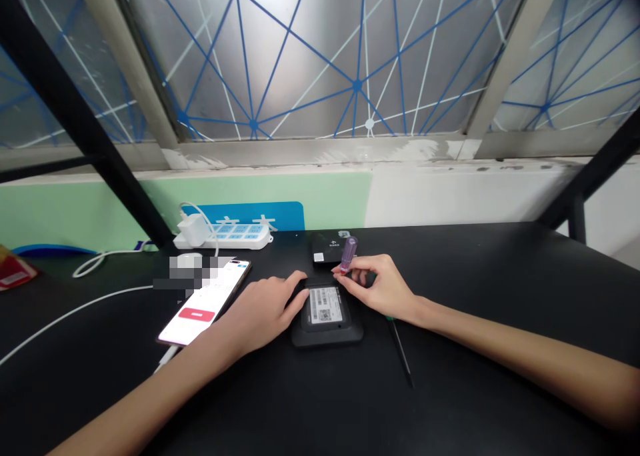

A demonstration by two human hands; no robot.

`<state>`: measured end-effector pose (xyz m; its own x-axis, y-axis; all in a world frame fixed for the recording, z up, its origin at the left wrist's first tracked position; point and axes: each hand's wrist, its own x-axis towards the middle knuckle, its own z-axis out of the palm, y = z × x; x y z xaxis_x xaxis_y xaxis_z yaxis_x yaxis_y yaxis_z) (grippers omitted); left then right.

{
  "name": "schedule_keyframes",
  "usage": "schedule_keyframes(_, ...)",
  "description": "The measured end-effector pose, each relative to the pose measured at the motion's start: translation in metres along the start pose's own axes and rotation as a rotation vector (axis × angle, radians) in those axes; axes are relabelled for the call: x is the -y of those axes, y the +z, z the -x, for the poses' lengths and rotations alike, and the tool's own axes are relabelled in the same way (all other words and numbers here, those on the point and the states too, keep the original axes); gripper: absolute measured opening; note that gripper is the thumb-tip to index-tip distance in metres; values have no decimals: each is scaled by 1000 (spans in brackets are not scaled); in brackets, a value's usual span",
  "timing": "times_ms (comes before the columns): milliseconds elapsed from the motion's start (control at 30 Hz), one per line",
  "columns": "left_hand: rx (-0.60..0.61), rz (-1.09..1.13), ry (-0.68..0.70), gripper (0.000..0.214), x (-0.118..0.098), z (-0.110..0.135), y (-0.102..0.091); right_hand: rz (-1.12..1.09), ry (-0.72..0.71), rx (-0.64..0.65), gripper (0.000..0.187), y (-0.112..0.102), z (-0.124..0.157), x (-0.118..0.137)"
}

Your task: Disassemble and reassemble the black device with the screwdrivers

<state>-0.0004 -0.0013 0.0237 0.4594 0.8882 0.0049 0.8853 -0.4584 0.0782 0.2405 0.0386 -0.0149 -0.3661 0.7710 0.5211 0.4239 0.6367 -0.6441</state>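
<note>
A black device (pixel 297 339) with a white barcode label (pixel 326 305) lies label side up on the desk. My left hand (pixel 267 309) is at its left side, index finger stretched toward the top edge and thumb against the side, fingers apart. In my right hand (pixel 383 286) a small screwdriver (pixel 349 251) with a clear purple handle is pinched, standing almost upright over the device's upper right corner. Its tip is hidden by the fingers. Below the right palm lies a second screwdriver (pixel 400 349), its dark shaft pointing toward me and its green handle mostly covered.
Behind the device sits a black box (pixel 325 248) with a small white label. To the left lie a lit phone (pixel 205 306) on a white cable, a power strip (pixel 245 236) with a plugged-in charger (pixel 194 229), and a red packet (pixel 15 269). Black frame bars (pixel 110 176) rise at both sides.
</note>
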Motion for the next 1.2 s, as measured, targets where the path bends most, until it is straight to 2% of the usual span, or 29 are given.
schedule_keyframes(200, -10, 5, 3, 48, -1, 0, -1, -40, 29, 39, 23, 1, 0, -1)
schedule_keyframes(1200, 3, -2, 0, 44, 1, -1, 2, -58, 96, 33, 25, 1, -1, -3)
